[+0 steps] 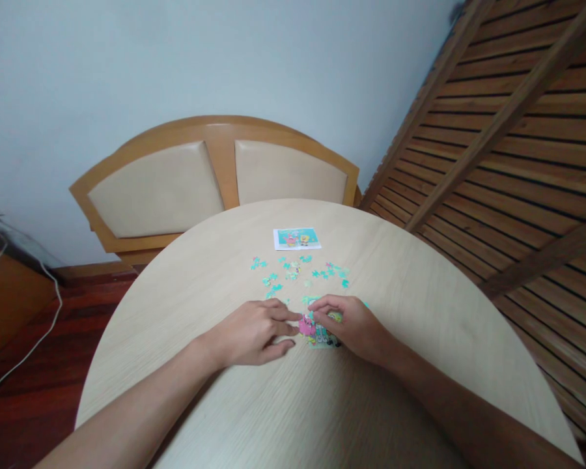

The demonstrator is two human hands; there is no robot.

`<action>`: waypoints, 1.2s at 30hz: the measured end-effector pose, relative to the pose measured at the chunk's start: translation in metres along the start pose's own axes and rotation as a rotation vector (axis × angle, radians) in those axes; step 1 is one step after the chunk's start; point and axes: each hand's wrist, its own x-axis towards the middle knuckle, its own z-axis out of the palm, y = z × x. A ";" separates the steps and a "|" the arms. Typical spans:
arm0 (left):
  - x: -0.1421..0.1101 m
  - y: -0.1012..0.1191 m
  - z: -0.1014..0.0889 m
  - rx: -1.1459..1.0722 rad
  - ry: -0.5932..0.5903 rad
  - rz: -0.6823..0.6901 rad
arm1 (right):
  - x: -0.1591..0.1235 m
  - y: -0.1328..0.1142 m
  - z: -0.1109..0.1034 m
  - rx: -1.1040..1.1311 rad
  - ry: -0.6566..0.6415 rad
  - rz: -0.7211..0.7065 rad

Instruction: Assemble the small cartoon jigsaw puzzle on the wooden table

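Note:
A partly assembled jigsaw puzzle [321,336] lies on the table with pink, yellow and teal cartoon figures on it. My left hand [258,331] rests palm down at its left side, fingers apart, the fingertips touching the pink part. Over the puzzle's upper right, my right hand [355,326] has thumb and index finger pinched on a small teal puzzle piece, mostly hidden by the fingertips. This hand also covers part of the right side of the puzzle. Just beyond my hands, several loose puzzle pieces [276,287] are scattered.
A printed reference picture [297,239] lies beyond the loose pieces on the round wooden table [215,273]. Behind the table stands a padded wooden headboard [219,140] against the wall. Wooden slats [508,130] rise at the right, and a white cable [53,319] hangs at the left.

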 end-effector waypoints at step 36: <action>0.001 0.003 0.003 0.010 0.026 -0.018 | 0.022 0.015 0.009 -0.220 0.111 -0.214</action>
